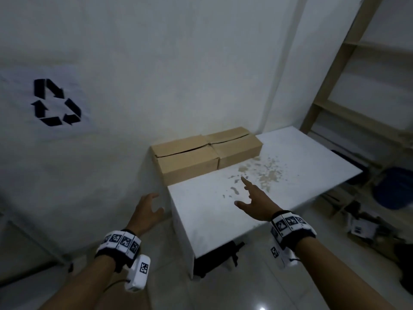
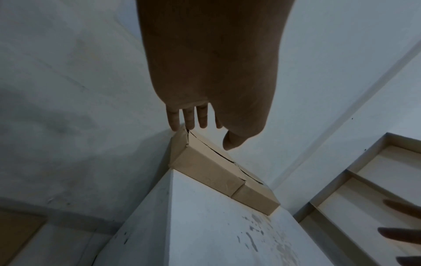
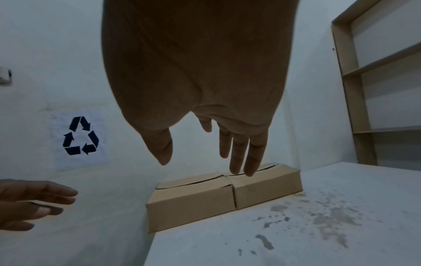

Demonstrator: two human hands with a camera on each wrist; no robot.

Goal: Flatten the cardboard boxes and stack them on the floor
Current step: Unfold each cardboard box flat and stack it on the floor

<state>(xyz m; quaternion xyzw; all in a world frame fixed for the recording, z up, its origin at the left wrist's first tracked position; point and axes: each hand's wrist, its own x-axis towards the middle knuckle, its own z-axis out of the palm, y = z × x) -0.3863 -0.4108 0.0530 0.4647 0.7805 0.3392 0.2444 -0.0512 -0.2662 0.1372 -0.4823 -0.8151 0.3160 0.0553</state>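
Two closed brown cardboard boxes stand side by side against the wall at the far end of a white table (image 1: 301, 166). The left box (image 1: 185, 162) overhangs the table's left corner; the right box (image 1: 237, 151) touches it. Both show again in the left wrist view (image 2: 205, 165) and the right wrist view (image 3: 189, 203). My left hand (image 1: 148, 209) hovers off the table's left edge, short of the left box, fingers spread and empty. My right hand (image 1: 252, 198) is held above the tabletop, fingers straight and spread, holding nothing.
The tabletop carries a patch of chipped, stained paint (image 1: 266, 173). A recycling sign (image 1: 55, 101) hangs on the left wall. Wooden shelving (image 1: 348, 74) stands at the right, with a blue tub (image 1: 393, 186) and clutter on the floor below. A dark object (image 1: 214, 258) sits under the table.
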